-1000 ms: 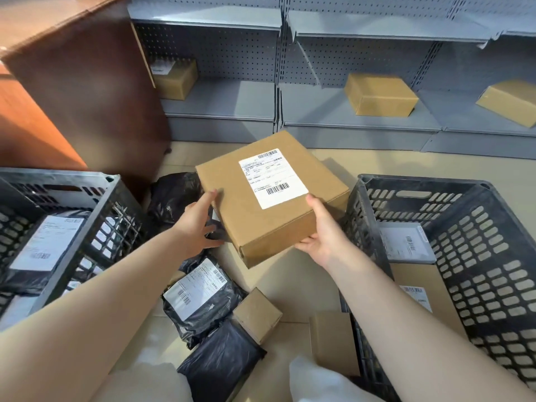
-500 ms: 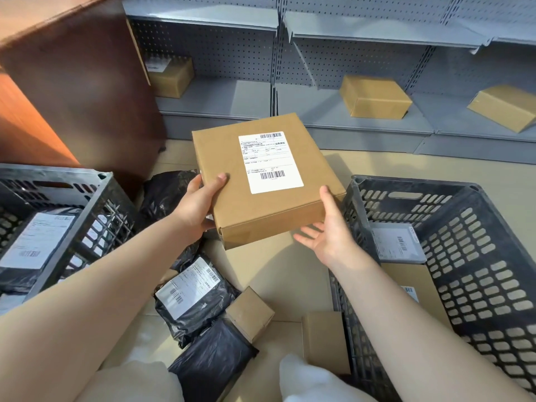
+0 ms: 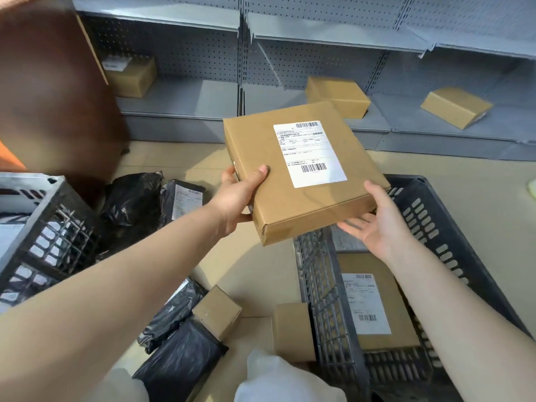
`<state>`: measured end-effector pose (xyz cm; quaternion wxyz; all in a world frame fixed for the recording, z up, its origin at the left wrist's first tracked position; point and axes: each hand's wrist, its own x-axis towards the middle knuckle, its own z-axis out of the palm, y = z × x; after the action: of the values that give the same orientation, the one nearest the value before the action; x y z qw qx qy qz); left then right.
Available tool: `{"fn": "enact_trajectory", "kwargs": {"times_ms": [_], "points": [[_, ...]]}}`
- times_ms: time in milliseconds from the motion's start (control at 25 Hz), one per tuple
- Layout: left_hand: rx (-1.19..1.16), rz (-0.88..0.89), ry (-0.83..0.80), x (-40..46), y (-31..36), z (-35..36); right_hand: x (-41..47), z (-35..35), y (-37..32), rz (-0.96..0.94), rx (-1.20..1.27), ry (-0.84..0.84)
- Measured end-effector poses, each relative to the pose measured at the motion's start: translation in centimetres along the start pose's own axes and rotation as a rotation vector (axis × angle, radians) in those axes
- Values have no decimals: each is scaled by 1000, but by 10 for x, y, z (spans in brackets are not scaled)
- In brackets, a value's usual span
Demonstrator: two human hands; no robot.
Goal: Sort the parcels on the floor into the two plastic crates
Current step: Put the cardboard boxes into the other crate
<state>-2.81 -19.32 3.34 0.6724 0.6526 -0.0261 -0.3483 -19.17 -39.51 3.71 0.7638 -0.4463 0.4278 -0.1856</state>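
Observation:
A flat cardboard box (image 3: 272,198) with a white shipping label is held in the air, above the near-left corner of the right crate (image 3: 452,227). My left hand (image 3: 237,195) grips its left edge, thumb on top. Palm up, my right hand (image 3: 380,227) supports the box's right underside with straight fingers. The right crate holds a labelled cardboard parcel (image 3: 388,303). The left crate (image 3: 49,227) holds a labelled dark bag. On the floor between the crates lie black poly bags (image 3: 133,198), a labelled bag (image 3: 182,198) and two small cardboard boxes (image 3: 217,311).
Grey metal shelving (image 3: 290,33) runs along the back with three cardboard boxes (image 3: 336,94) on its low shelf. A brown wooden cabinet (image 3: 52,91) stands at the left. My knees in white fabric (image 3: 278,378) show at the bottom edge.
The box has moved right, from over the floor to above the right crate's corner. My left thumb now lies on top, and my right hand has opened flat beneath it.

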Motion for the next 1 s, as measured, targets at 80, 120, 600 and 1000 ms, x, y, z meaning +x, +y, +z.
{"fn": "enact_trajectory", "kwargs": {"times_ms": [80, 120, 600, 1000], "points": [[-5, -15, -47, -4, -4, 28, 0, -30, -15, -56, -76, 75], [5, -18, -69, -7, -7, 40, 1, -45, -22, -78, -117, 112], [331, 13, -409, -23, -65, 146, 0, -205, -45, -98, -148, 192], [911, 299, -257, -14, -106, 124, 16, -236, 28, 16, -309, 233]]}}
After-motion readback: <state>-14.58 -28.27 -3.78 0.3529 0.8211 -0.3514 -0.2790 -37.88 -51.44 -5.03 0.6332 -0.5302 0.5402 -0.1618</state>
